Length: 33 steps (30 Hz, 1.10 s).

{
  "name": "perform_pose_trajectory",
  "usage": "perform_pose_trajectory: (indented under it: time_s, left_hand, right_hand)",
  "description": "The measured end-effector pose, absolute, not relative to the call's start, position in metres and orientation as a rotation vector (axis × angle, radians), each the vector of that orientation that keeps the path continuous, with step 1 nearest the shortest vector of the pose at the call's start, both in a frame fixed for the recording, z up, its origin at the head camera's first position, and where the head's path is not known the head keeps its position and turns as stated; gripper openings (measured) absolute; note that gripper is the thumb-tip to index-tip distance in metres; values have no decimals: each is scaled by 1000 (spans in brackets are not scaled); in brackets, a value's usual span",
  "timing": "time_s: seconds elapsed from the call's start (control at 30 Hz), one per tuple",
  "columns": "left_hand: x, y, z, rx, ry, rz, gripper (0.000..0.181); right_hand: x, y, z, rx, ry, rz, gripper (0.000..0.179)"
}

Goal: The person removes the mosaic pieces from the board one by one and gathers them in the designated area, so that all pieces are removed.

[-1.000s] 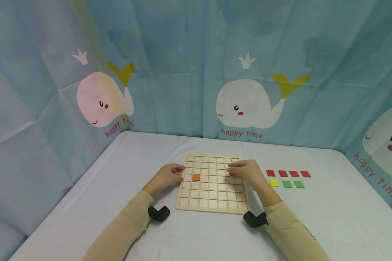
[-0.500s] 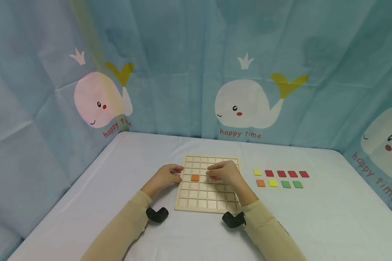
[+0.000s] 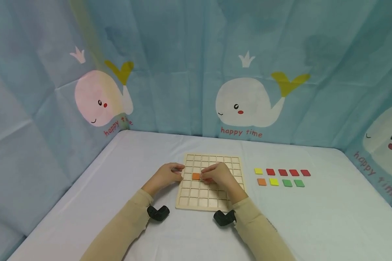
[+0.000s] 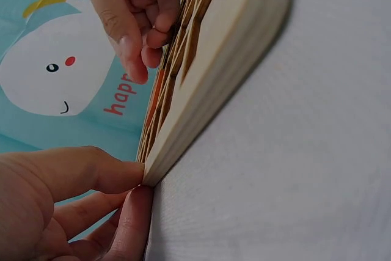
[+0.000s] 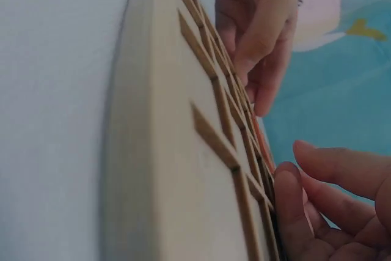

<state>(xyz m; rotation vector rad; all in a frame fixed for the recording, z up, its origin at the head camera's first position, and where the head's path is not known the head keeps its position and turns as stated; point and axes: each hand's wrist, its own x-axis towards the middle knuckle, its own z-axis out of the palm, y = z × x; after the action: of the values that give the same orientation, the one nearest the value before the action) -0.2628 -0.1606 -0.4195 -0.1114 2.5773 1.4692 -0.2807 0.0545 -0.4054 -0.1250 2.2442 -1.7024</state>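
A square wooden grid board (image 3: 212,203) lies on the table in the head view, with one orange tile (image 3: 196,176) in a cell left of its middle. My left hand (image 3: 163,177) grips the board's left edge; the left wrist view shows its fingertips (image 4: 131,178) pinching close to a corner. My right hand (image 3: 218,175) is over the board, fingertips right beside the orange tile. In the right wrist view its fingers (image 5: 342,169) are bent, thumb and forefinger slightly apart, close over the cells. I cannot tell whether a tile is held beneath them.
Right of the board, loose tiles lie in two rows: a yellow tile (image 3: 258,171) and several red tiles (image 3: 282,172) behind, an orange tile (image 3: 261,182), another yellow tile (image 3: 274,182) and two green tiles (image 3: 287,183) in front. A whale-print curtain (image 3: 170,101) stands behind the white table (image 3: 143,148).
My right hand has moved left across the board, from its right side to beside the orange tile, uncovering loose tiles at the right. My left hand stays at the board's edge.
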Motion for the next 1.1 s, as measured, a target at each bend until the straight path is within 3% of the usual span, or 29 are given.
perform_pose_trajectory:
  time_s: [1.1]
  left_hand:
    - [-264, -159, -421, -95, 2604, 1434, 50]
  right_hand:
    - [-282, 50, -409, -153, 2332, -1573, 16]
